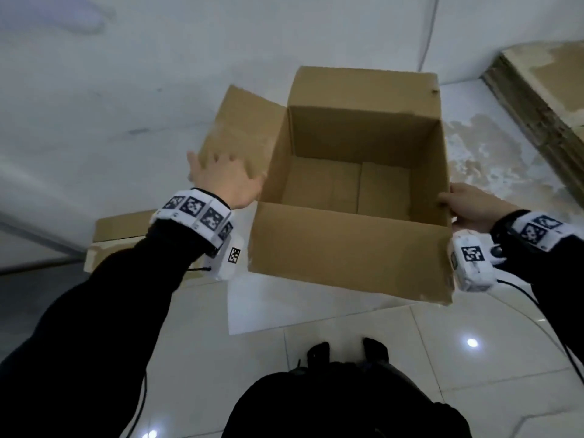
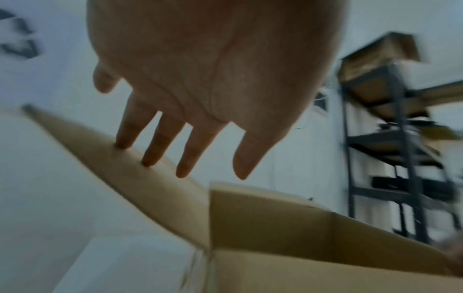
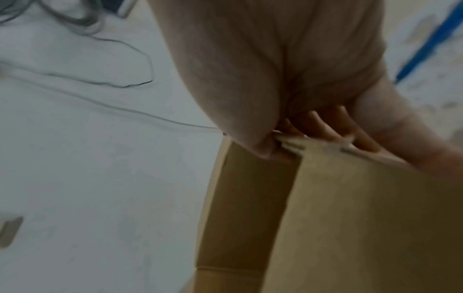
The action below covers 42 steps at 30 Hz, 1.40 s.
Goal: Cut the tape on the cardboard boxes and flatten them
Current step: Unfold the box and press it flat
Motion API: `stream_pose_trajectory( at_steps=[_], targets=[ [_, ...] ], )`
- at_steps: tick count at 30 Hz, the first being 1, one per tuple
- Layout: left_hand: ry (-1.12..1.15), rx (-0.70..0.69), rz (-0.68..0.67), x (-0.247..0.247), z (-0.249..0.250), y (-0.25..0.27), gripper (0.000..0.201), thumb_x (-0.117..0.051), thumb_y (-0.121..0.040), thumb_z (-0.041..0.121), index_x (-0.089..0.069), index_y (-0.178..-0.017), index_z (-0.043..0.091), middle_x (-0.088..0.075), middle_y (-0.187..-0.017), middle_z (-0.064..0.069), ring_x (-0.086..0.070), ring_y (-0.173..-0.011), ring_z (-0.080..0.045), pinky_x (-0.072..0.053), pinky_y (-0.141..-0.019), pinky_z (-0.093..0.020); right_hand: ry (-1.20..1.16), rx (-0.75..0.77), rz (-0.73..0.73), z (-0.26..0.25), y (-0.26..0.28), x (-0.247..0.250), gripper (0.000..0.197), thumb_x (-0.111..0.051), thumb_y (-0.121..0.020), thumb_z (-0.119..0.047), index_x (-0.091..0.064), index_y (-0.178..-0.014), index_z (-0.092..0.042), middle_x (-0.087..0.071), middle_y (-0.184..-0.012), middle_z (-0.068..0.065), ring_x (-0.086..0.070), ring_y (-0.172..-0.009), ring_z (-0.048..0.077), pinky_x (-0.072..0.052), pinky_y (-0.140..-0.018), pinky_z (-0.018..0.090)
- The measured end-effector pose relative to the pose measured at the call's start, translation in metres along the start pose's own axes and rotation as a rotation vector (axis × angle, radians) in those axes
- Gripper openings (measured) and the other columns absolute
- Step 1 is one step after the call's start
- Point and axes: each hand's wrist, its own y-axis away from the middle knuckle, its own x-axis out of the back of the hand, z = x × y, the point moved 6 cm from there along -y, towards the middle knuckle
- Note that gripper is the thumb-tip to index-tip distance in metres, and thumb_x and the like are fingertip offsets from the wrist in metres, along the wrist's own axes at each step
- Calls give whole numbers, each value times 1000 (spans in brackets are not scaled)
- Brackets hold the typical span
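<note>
An open brown cardboard box [image 1: 347, 248] stands on the white floor in front of me, empty inside, its flaps turned out. My left hand [image 1: 226, 177] lies with straight, spread fingers on the left flap [image 1: 240, 128]; in the left wrist view the fingertips [image 2: 148, 161] touch that flap [image 2: 105, 158]. My right hand [image 1: 471, 207] grips the box's right top corner, thumb inside and fingers outside. The right wrist view shows the fingers [image 3: 325, 128] curled over the cardboard edge [image 3: 350, 198].
A flattened cardboard box [image 1: 123, 235] lies on the floor at the left, behind my left arm. A rough worn strip [image 1: 537, 99] runs along the right. Metal shelving [image 2: 400, 138] stands beyond the box. Cables [image 3: 100, 83] trail over the floor. My shoes [image 1: 347, 349] stand near the box.
</note>
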Motion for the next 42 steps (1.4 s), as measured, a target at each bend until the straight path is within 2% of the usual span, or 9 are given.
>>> stream_pose_trajectory(
  at_steps=[6,13,18,20,23,27,31,37,42],
  targets=[
    [394,-171,-174,-14,15,-39,67,-41,-98,45,-21,-150,7,-32,-152,-14,-38,-136,-30,-32,-110,-39,-101,180,264,-15,35,16,26,-33,-94,-3,-42,-118,-1,-58,-108,27,-58,-76,30,-51,-52,35],
    [735,-571,455,129,123,-20,78,-37,-92,63,-8,-154,25,-14,-160,-2,-16,-146,-20,-19,-117,-50,-163,411,591,-9,46,-34,80,-50,-82,2,-1,-144,6,-18,-148,24,-23,-138,36,-21,-116,47],
    [658,-470,281,126,183,-24,93,-40,-77,81,-1,-151,41,-3,-161,-6,-10,-146,-32,-16,-111,-64,-40,436,556,24,50,-117,81,-59,-78,-2,-9,-136,22,5,-148,37,7,-141,47,12,-117,31],
    [528,-423,198,115,188,-30,99,-40,-72,86,-4,-151,39,-4,-161,-8,-10,-146,-33,-15,-112,-62,0,511,553,26,63,-118,68,-65,-78,1,-25,-127,24,-4,-145,39,2,-140,44,4,-117,41],
    [247,-373,126,100,182,-38,104,-39,-68,89,-13,-151,34,-14,-158,-12,-16,-143,-36,-21,-112,-54,-132,562,470,37,79,-101,56,-57,-89,-20,-30,-134,1,-22,-143,17,-19,-132,10,-15,-114,22],
    [146,-355,22,92,168,-38,102,-49,-67,85,-24,-148,29,-31,-150,-12,-33,-135,-34,-32,-106,-46,-285,422,451,57,75,-46,21,-44,-99,-29,-54,-101,-11,-59,-103,6,-56,-94,18,-46,-92,43],
    [153,-321,-83,88,152,-37,97,-66,-68,72,-31,-142,19,-48,-138,-7,-49,-120,-29,-42,-92,-37,-425,326,180,56,64,-17,49,-29,-103,-35,-60,-78,-7,-66,-84,11,-63,-83,24,-50,-83,39],
    [214,-242,-118,78,147,-26,100,-66,-63,75,-26,-142,26,-41,-139,-12,-48,-121,-33,-43,-99,-47,-408,342,-37,28,24,9,99,-34,-63,-91,-52,-129,-21,-63,-115,-1,-59,-107,15,-47,-89,31],
    [319,-159,-151,77,145,-12,101,-70,-64,69,-23,-144,30,-34,-145,-10,-43,-127,-29,-38,-104,-43,-691,630,19,-47,21,73,57,-13,-99,-52,-49,-130,-21,-58,-129,-5,-55,-120,12,-45,-98,28]
  ],
)
